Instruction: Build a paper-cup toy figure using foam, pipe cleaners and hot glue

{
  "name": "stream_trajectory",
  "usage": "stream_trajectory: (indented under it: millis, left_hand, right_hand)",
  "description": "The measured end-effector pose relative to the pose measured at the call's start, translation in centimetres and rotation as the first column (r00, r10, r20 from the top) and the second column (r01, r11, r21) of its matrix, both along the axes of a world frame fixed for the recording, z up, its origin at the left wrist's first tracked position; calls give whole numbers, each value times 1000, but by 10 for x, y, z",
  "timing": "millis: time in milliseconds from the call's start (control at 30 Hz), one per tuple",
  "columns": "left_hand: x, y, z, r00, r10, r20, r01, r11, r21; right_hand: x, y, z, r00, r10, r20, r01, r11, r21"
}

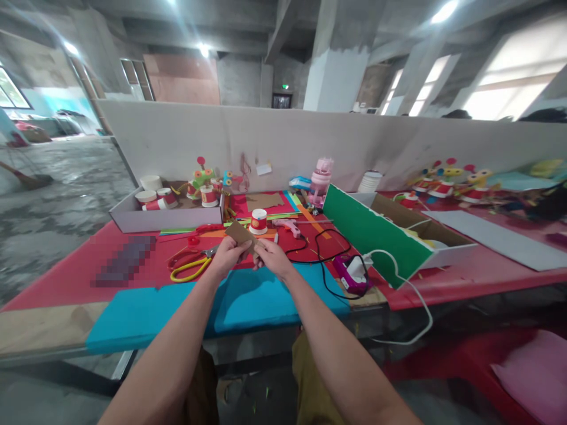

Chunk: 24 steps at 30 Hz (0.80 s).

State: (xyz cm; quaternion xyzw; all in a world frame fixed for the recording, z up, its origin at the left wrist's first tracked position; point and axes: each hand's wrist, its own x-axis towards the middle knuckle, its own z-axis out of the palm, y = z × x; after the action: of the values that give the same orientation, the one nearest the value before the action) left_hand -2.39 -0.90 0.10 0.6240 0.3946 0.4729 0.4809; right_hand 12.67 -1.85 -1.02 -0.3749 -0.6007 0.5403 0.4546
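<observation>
A piece of brown cardboard (239, 232) is held between my two hands above the front of the table. My left hand (229, 254) pinches its left side, and my right hand (269, 256) grips its right end. Just behind the cardboard stands a red and white paper cup (258, 221), upside down. To the right of the cup lies a pink glue gun (287, 226) with a black cord. Yellow-handled pliers (191, 269) rest left of my hands, with red-handled scissors (182, 255) beside them.
A white box (166, 221) with paper cups sits at the back left. A green-sided box (376, 230) stands on the right, near a purple power strip (349, 274) with cords. Blue cloth (257, 301) covers the front edge. Finished-looking cup figures (445, 183) stand far right.
</observation>
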Motion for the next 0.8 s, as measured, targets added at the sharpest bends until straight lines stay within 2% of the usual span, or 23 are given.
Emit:
stream_trajectory:
  millis: [100,200,300,367,433,500,567,667,733,800]
  left_hand:
    - [1,3,-2,1000,-3,-31,3,1000,2]
    - [1,6,-6,990,41,-133,-31,997,75]
    - [2,3,-7,939,180,-294,-90,951,295]
    - [4,-1,-7,884,256,-391,-58,891,450]
    - [8,-3,-8,851,299,-431,-38,855,518]
    - [12,-2,-9,876,301,-378,-99,877,470]
    - [14,1,-11,945,221,-240,-142,941,307]
    - [15,6,-14,998,57,-3,-57,997,52]
    - [13,7,-14,998,14,69,-15,1000,3]
    - [12,7,-16,997,26,66,-27,1000,12]
  right_hand:
    - [-1,1,0,1000,-21,3,21,1000,-16]
    - [-4,1,-2,995,-101,0,101,994,-29]
    - [-7,1,-4,986,-167,-12,167,986,-18]
    - [-9,1,-6,978,-206,-26,204,978,-42]
    - [-9,3,-6,969,-246,-35,243,968,-66]
    - [-8,4,-5,969,-245,-41,243,968,-58]
    - [-5,5,-3,981,-187,-48,185,982,-33]
    - [1,5,3,996,-85,-37,83,995,-48]
    - [3,5,5,998,-52,-25,50,997,-65]
    - [3,5,4,999,-47,-15,46,996,-73]
